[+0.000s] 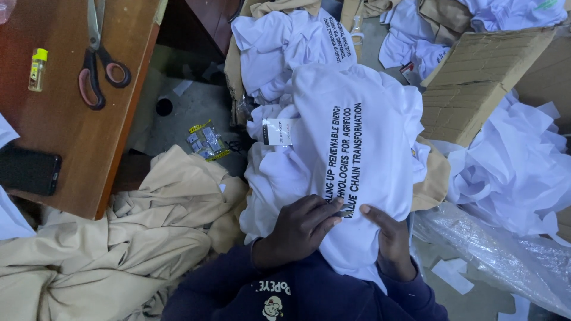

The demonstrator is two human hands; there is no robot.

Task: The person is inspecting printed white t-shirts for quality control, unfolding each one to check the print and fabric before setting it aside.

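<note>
Leftmost, scissors [95, 62] and a dark phone [28, 171] lie on the counter [77, 148], near its right edge. Beside it, the left hand [300, 229] and right hand [389, 241] pinch the white printed shirt [363, 137] with closed fingers; its length runs away from them, both hands equally near.

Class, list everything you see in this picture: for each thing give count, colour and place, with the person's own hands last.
printed shirt: one, white, centre
white garments: several, heaped right and top
beige cloth: pile, lower left
scissors: one, red-handled, on table
wooden table: one, brown, left
lighter: one, yellow, on table
phone: one, black, table edge
cardboard box: one, brown, upper right
plastic wrap: clear, lower right
left hand: on shirt
right hand: on shirt
</note>
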